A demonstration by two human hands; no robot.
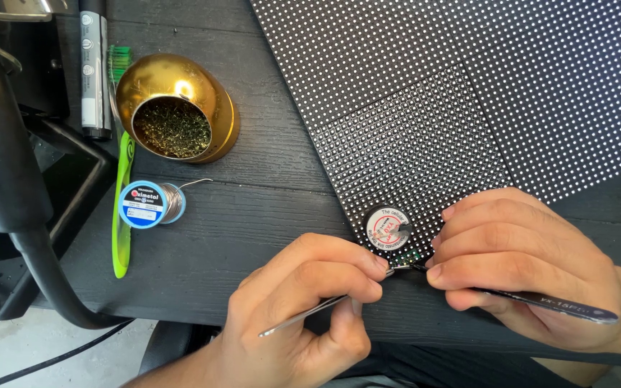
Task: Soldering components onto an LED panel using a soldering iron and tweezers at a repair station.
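Left hand (303,309): pinched shut on silver tweezers (325,305), thumb against forefinger.
Right hand (522,266): curled and pinched on dark tweezers (555,303).
Panel (468,100): black dotted board on the dark table (253,215); its near corner sits at 12 o'clock from both hands.
Meeting point: both tips converge just under that corner, between the hands, about equally near each; whether they grip anything is too small to tell.
Silver tweezers' axis: 8 to 2 o'clock, tip toward 2.
Dark tweezers' axis: 3 to 9 o'clock, tip toward 9.
Disc (388,228): round labelled piece on the corner, just above the tips.
Far left: solder spool (145,204), gold wool-filled cup (175,108).
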